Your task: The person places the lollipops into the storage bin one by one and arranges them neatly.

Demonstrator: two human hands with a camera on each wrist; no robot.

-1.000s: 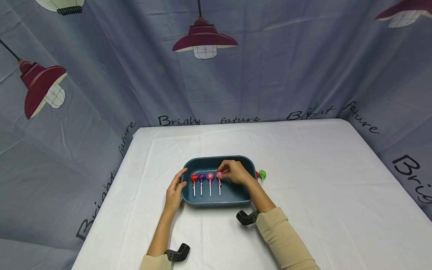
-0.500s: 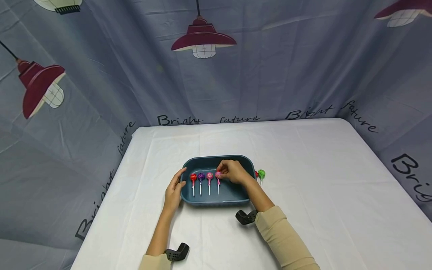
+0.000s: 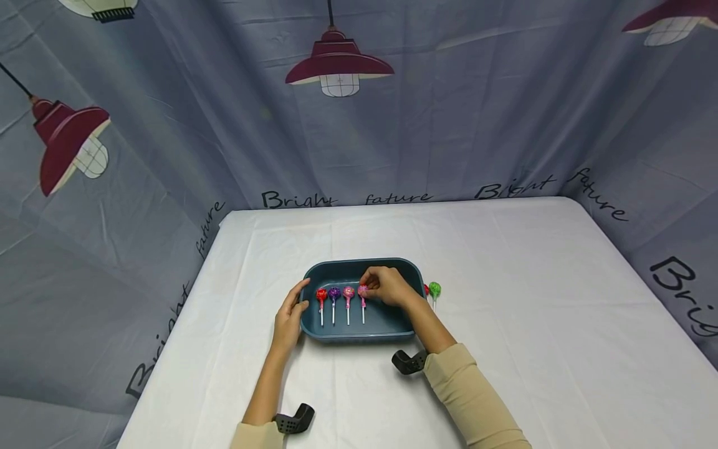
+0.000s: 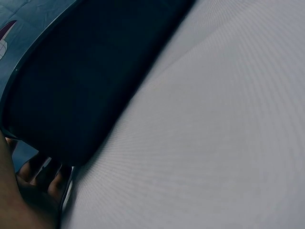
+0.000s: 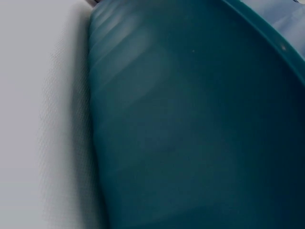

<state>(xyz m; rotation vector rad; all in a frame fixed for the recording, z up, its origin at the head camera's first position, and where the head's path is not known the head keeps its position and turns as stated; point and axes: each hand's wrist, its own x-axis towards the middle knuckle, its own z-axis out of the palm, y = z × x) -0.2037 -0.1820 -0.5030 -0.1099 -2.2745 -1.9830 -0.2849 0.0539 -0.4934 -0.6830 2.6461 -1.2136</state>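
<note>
Inside a dark blue-green tray, lollipops lie side by side with their white sticks toward the person. From the left come a red lollipop, a purple lollipop and a pink lollipop. At the right end of this row, my right hand pinches another pink lollipop by its head, partly hiding it. My left hand holds the tray's left end; in the left wrist view its fingers show against the outer wall. The right wrist view shows the tray's outer side but not the hand.
Just right of the tray lie a green lollipop and a red lollipop, the red one mostly hidden by the rim. A white cloth covers the table. A grey printed curtain hangs behind and at both sides.
The head view shifts very slightly. Both hands, the tray and the lollipops otherwise stay as they were.
</note>
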